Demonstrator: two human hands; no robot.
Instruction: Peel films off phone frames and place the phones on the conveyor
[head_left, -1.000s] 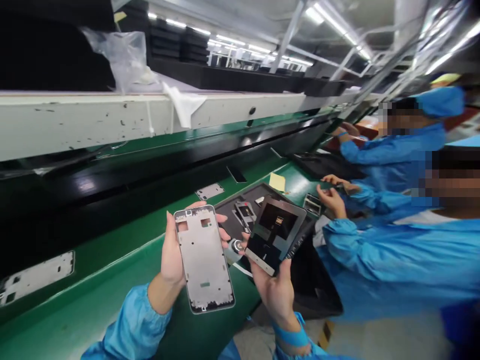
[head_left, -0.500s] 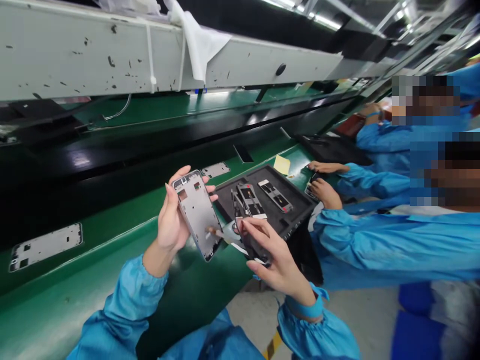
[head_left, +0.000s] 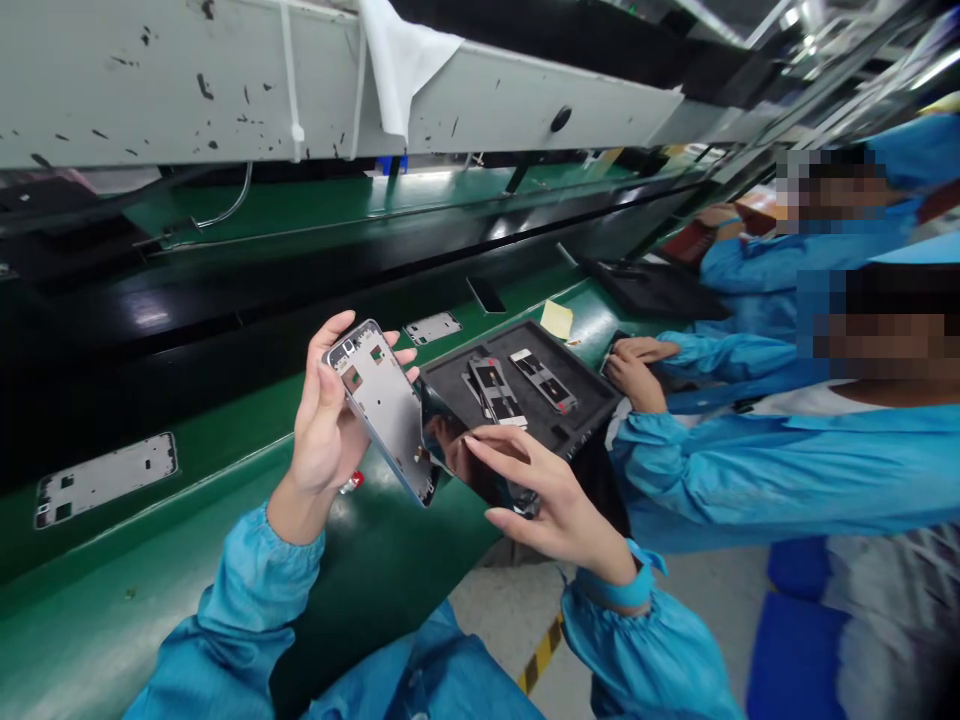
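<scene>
My left hand (head_left: 324, 430) grips a silver phone frame (head_left: 381, 405), tilted with its inner side facing right. My right hand (head_left: 546, 498) holds a glossy black screen panel (head_left: 457, 452) by its edges, its dark face toward me. The panel's left edge meets the frame's lower right side. Both sleeves are blue. Just beyond my hands lies a black foam tray (head_left: 577, 412) with a few phone parts (head_left: 495, 388) in it.
Two more silver frames (head_left: 105, 478) (head_left: 432, 327) ride the green conveyor belt (head_left: 195, 440). A yellow note (head_left: 556, 319) lies past the tray. Two people in blue coats work at my right, one's hands (head_left: 634, 368) close to the tray. A white beam runs overhead.
The right hand turned the panel from flat and face-up to edge-on against the frame. The left hand tilted the frame and raised it slightly. The view dropped toward the belt.
</scene>
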